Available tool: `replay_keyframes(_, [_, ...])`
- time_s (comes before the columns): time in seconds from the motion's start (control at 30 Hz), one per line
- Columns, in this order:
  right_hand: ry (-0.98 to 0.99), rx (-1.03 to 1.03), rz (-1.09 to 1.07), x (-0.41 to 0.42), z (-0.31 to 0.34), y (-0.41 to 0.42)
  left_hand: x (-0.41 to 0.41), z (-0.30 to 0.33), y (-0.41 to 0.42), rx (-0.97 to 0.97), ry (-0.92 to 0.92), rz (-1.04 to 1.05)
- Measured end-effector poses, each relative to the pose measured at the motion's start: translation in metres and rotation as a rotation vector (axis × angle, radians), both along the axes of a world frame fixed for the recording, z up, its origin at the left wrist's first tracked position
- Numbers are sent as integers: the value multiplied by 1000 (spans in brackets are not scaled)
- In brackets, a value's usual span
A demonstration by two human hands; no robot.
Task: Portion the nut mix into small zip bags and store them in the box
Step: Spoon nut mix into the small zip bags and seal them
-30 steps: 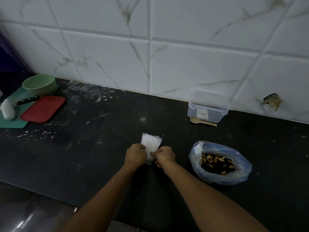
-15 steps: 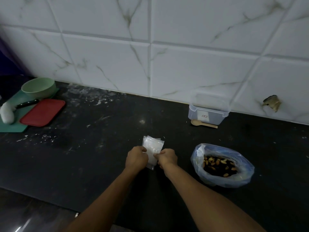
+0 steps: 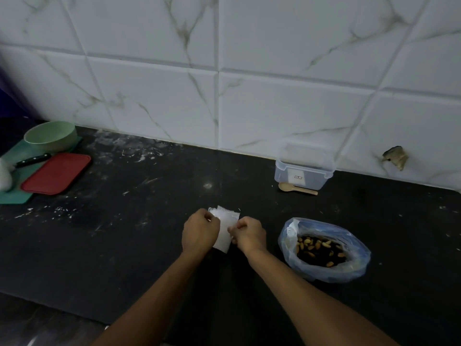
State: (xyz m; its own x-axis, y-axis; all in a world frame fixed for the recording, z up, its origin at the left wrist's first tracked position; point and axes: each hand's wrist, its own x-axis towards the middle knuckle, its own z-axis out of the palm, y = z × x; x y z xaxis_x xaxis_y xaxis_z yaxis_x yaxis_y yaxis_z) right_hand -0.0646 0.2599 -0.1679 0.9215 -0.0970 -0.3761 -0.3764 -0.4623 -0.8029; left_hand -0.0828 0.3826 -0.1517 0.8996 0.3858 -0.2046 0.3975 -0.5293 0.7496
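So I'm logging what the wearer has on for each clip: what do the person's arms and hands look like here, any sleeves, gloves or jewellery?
Both forearms are bare up to the bottom edge of the picture; no sleeves show. The left hand and the right hand wear no gloves. No watch, bracelet or ring is visible, though the fingers are curled away and the light is dim, so a thin ring could be missed.

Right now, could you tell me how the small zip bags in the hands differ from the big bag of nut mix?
The small zip bags look empty and flat, pinched between both hands; the big bag sits open on the counter, unheld, with nuts inside. The small ones are whitish-clear, the big one blue-tinted. Both are thin plastic.
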Motion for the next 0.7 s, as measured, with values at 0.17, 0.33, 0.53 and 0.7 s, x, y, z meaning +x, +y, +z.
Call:
replay_keyframes(0.17, [-324,-81,65,-15,28,-24,8,35,-27,-410,-11,-56])
replay_keyframes(0.33, [-524,-131,103,-26,47,-62,17,64,-64,-620,21,-100])
replay_keyframes(0.53, [-461,95,-56,-36,70,-110,23,74,-106,-480,9,-292])
replay_keyframes(0.7, [-325,202,-79,-29,84,-143,19,75,-135,-515,69,-496])
